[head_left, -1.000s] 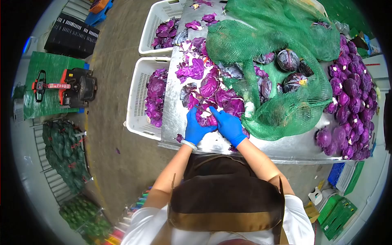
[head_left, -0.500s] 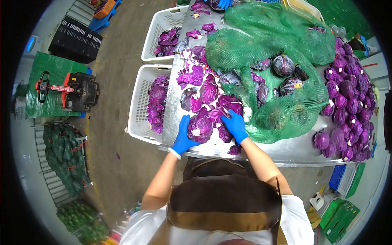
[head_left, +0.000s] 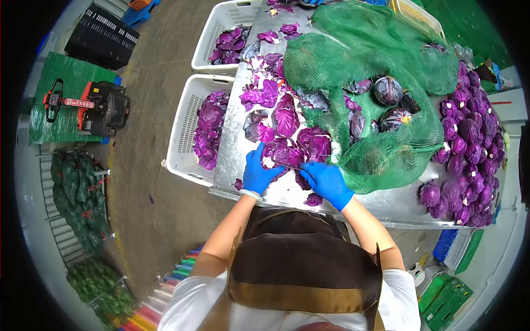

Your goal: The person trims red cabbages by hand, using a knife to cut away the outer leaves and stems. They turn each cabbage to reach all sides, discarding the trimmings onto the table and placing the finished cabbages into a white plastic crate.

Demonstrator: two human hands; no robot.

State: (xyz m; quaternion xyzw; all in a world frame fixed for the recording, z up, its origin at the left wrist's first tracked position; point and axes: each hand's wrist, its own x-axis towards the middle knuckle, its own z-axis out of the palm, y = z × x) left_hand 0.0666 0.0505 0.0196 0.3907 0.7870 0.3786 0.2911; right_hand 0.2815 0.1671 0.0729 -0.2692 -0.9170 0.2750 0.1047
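Observation:
My left hand (head_left: 259, 172), in a blue glove, rests against the left side of a red cabbage (head_left: 280, 150), thumb and fingers spread around it. The cabbage is partly hidden by the hand and blends with the loose leaves. My right hand (head_left: 327, 181), also gloved in blue, is closed around a knife (head_left: 287, 165), whose thin dark blade points left across the cabbage. Loose purple outer leaves (head_left: 286, 118) lie just beyond my hands. A small leaf piece (head_left: 313, 199) lies by my right wrist.
A green mesh bag (head_left: 381, 160) with dark whole cabbages (head_left: 387, 90) spreads over the metal table (head_left: 386, 207). Trimmed cabbages (head_left: 469, 132) are piled at right. Two white crates (head_left: 179, 118) with purple leaves stand left. Another person's blue glove (head_left: 313, 2) shows at the top edge.
My left hand has moved up and right, now nearer the knife. My right hand has shifted slightly right and down. The knife blade now shows across the cabbage. The view has shifted a little.

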